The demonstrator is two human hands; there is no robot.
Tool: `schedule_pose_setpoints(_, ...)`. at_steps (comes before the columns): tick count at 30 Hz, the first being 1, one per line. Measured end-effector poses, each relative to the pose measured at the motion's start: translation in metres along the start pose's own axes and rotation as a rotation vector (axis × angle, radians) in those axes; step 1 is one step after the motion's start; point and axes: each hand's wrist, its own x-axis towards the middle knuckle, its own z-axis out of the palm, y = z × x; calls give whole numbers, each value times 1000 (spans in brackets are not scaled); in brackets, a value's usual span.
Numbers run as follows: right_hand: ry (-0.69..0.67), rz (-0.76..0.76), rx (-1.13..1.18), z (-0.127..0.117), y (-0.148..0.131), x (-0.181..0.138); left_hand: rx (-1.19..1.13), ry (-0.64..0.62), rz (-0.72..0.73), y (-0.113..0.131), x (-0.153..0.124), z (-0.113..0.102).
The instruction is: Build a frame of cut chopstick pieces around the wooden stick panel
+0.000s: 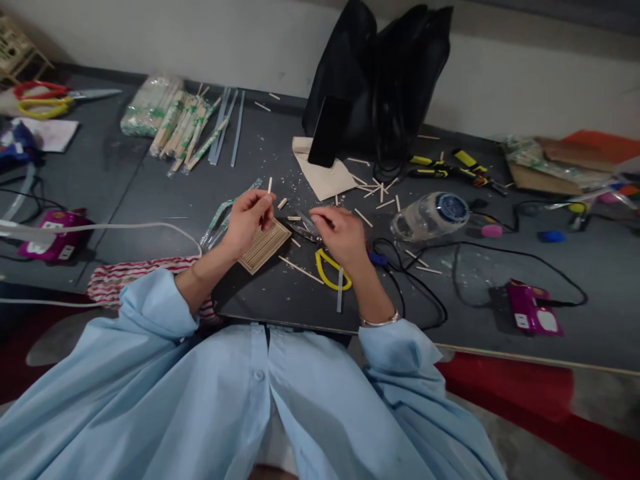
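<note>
My left hand (250, 220) is closed in a pinch on a short wooden stick (271, 185), which points up from between thumb and fingers. Below that hand lies a small rectangular panel of wooden sticks (267, 248), partly covered by it. My right hand (343, 235) has its fingers curled together; whatever they hold, if anything, I cannot make out. Scissors with yellow handles (327, 272) show just under the right hand, partly hidden by it. Short cut stick pieces (283, 203) lie around both hands.
A phone (330, 132) leans against a black bag (380, 73) at the back. Wrapped stick bundles (187, 130) lie back left. To the right are a plastic jar (431, 217), pliers (450, 170), black cables (440, 300) and a purple power box (534, 308).
</note>
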Motion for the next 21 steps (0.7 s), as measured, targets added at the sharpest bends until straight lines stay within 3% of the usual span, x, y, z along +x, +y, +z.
schedule_pose_setpoints(6, -197, -98, -317, 13, -24, 23, -9, 67, -12, 1, 5, -3)
schedule_pose_setpoints(14, -191, -109, -315, 37, -28, 56, 6, 157, 30, 2, 12, -10)
schedule_pose_setpoints(21, -247, -95, -293, 47, -23, 71, 32, 104, -12, -1, 15, -11)
